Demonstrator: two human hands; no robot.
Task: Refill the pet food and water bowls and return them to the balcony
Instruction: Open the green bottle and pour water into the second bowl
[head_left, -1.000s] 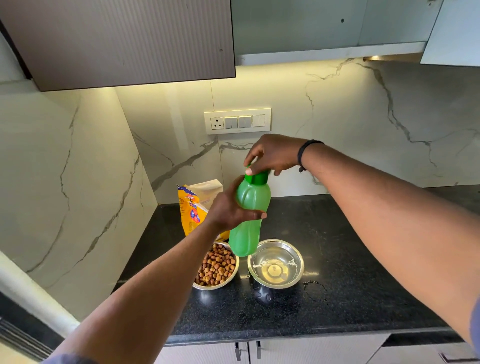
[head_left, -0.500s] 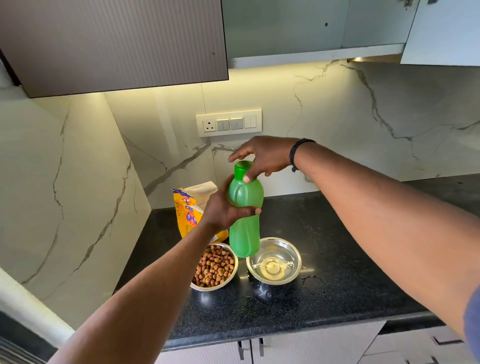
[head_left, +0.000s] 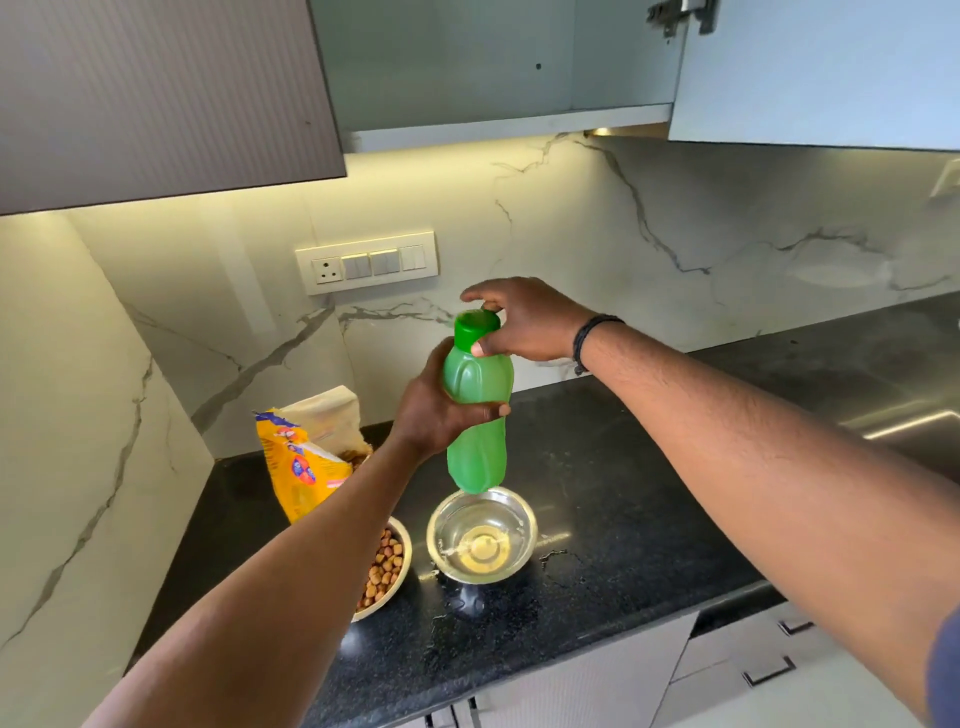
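The head view shows the left hand (head_left: 436, 410) wrapped around the middle of one green bottle (head_left: 475, 415), held up over the counter (head_left: 649, 509). The right hand (head_left: 524, 322) pinches its green cap (head_left: 475, 328) with thumb and fingers. One food bowl (head_left: 387, 566), near the front edge, already has brown bits in it. One water bowl (head_left: 482, 535) just beside it has water. One yellow food bag (head_left: 304, 462) stands near the back left corner. Filling looks done. Both bowls have not yet gone to the balcony.
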